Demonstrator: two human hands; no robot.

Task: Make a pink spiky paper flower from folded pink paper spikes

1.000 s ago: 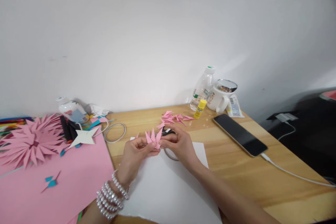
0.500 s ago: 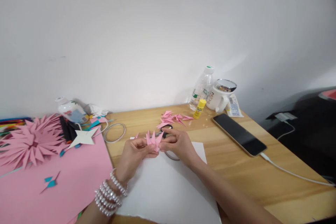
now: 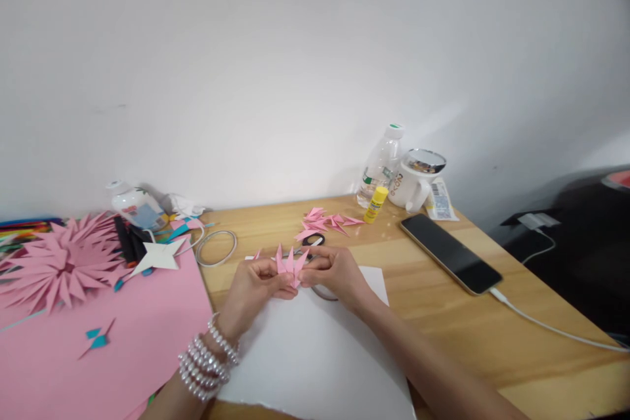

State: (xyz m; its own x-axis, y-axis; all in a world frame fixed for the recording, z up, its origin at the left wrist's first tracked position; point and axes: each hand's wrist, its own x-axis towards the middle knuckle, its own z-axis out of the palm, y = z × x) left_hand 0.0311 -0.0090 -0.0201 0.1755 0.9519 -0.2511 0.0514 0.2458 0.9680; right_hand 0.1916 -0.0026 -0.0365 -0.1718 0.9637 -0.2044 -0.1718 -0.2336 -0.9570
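Observation:
Between my two hands is a folded pink paper piece (image 3: pixel 291 268) with pointed tips standing up. My left hand (image 3: pixel 256 285) pinches its left side, a pearl bracelet wound round the wrist. On the right side, the fingers of my right hand (image 3: pixel 332 275) are closed on the same piece. Below both hands lies a white sheet (image 3: pixel 319 354). Scissors (image 3: pixel 314 239) rest behind my right hand, partly hidden by it. Farther back, several folded pink pieces (image 3: pixel 327 222) lie in a loose pile beside a yellow glue stick (image 3: pixel 376 205).
At left, a large pink paper flower (image 3: pixel 63 266) and a white paper star (image 3: pixel 158 254) lie by pink sheets (image 3: pixel 157 335). A coiled cable (image 3: pixel 216 249) sits near them. A water bottle (image 3: pixel 378 167), a mug (image 3: pixel 411 187) and a charging phone (image 3: pixel 450 252) stand or lie at right.
The view has shifted very slightly, so things sit a little farther right. Both hands keep hold of the folded pink piece in nearly the same pose.

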